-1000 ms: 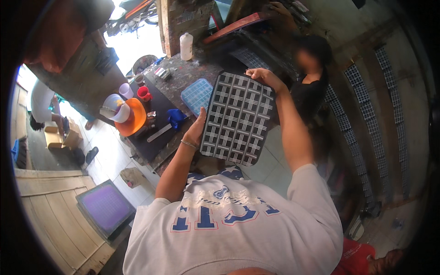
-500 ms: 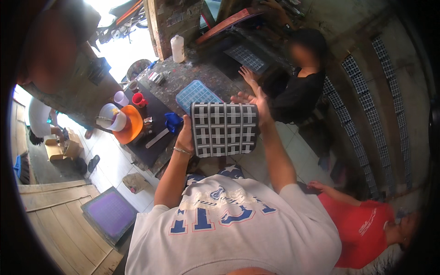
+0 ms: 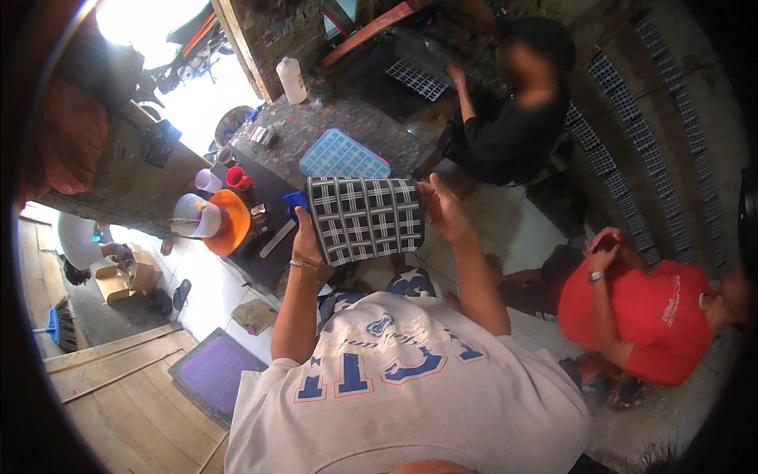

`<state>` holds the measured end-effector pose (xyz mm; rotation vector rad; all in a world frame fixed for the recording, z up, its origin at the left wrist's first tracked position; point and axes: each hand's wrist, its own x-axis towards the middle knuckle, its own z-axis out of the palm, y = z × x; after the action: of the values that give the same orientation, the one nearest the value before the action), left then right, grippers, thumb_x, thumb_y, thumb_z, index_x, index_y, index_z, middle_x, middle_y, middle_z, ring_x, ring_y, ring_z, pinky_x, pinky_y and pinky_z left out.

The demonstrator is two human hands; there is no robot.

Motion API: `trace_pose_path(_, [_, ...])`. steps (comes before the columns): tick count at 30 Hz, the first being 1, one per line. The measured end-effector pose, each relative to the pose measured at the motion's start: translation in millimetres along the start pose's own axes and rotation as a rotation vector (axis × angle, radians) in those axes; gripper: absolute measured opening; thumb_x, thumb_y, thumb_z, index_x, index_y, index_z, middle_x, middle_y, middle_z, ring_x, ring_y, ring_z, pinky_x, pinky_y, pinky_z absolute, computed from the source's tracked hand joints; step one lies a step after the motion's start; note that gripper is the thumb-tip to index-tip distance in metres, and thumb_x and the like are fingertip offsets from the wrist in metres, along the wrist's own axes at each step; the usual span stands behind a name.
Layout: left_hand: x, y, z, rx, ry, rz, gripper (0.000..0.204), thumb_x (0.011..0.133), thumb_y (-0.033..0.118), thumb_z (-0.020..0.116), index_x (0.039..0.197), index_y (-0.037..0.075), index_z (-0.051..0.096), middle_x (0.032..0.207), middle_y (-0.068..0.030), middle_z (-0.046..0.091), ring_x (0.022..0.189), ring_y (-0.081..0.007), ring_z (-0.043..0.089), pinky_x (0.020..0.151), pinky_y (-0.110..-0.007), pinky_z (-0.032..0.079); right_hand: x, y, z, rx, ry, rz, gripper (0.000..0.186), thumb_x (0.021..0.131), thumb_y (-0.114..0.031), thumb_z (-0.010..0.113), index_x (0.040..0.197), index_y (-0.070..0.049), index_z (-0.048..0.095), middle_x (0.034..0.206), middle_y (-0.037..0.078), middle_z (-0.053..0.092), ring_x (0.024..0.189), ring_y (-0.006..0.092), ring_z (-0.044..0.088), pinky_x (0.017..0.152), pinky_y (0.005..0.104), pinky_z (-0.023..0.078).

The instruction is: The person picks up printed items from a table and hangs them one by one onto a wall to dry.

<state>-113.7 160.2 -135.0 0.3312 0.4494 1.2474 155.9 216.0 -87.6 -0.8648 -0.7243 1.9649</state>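
Observation:
Between my hands is a black sheet (image 3: 365, 220) with rounded corners and a white and grey plaid pattern, held up in front of my chest. My left hand (image 3: 309, 242) grips its left edge, thumb along the side. At the right edge, my right hand (image 3: 447, 208) pinches near the upper corner, its fingers partly behind the sheet. Just beyond lies a light blue sheet (image 3: 343, 155) with a similar white pattern, on the paint-spotted table (image 3: 347, 110). A blue object (image 3: 296, 201) shows partly behind my left fingers.
Left on the table are an orange round tray (image 3: 229, 223), a white tub (image 3: 196, 215), a red cup (image 3: 238, 178) and a flat stick (image 3: 278, 240). A bottle (image 3: 291, 80) stands behind. A person in black (image 3: 513, 138) works opposite; one in red (image 3: 639, 316) is at right.
The black sheet and my hands have shifted slightly left, and the sheet is tilted more. My right fingers have curled in at its edge. The person in red has brought both hands together.

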Motion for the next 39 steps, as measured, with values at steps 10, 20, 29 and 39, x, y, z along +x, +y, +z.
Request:
trace_pose_path(10, [-13.1,19.6,-10.6,0.156,-0.136,0.106,0.072,0.087,0.059,0.035,0.126,-0.002,0.041,0.12,-0.0131,0.053,0.108,-0.0233,0.053,0.094,-0.036,0.041,7.1,2.5,25.8,-0.28,0.058,-0.105,0.015,0.085,-0.007,0.052,0.096,-0.002,0.06,0.081,0.001,0.062,0.067,0.0059,0.056,0.06,0.0208,0.045])
trace_pose_path(20, [-15.6,30.7,-13.1,0.011,0.001,0.08,0.035,0.095,0.021,0.036,0.11,-0.007,0.051,0.105,-0.014,0.059,0.094,-0.0219,0.059,0.084,-0.035,0.047,4.2,-0.8,19.0,-0.358,-0.045,-0.104,0.016,0.085,-0.005,0.05,0.096,0.001,0.059,0.089,0.006,0.064,0.078,0.0104,0.06,0.075,0.0257,0.048])
trace_pose_path(29, [-10.6,28.4,-12.6,0.091,0.042,0.107,0.034,0.095,0.018,0.036,0.108,-0.008,0.052,0.102,-0.0148,0.061,0.089,-0.0216,0.061,0.081,-0.032,0.049,0.9,-5.7,21.9,-0.336,-0.005,-0.122,0.016,0.086,-0.008,0.05,0.096,0.0,0.059,0.088,0.005,0.064,0.077,0.0096,0.06,0.074,0.0253,0.048])
trace_pose_path(39, [-11.3,24.5,-15.8,0.061,0.165,0.092,0.02,0.093,0.016,0.044,0.09,0.0,0.057,0.077,-0.0019,0.059,0.067,-0.0072,0.056,0.058,-0.018,0.047,2.1,1.5,17.7,-0.296,0.022,-0.11,0.013,0.087,-0.008,0.051,0.096,-0.004,0.059,0.089,0.003,0.064,0.078,0.0105,0.06,0.075,0.0264,0.047])
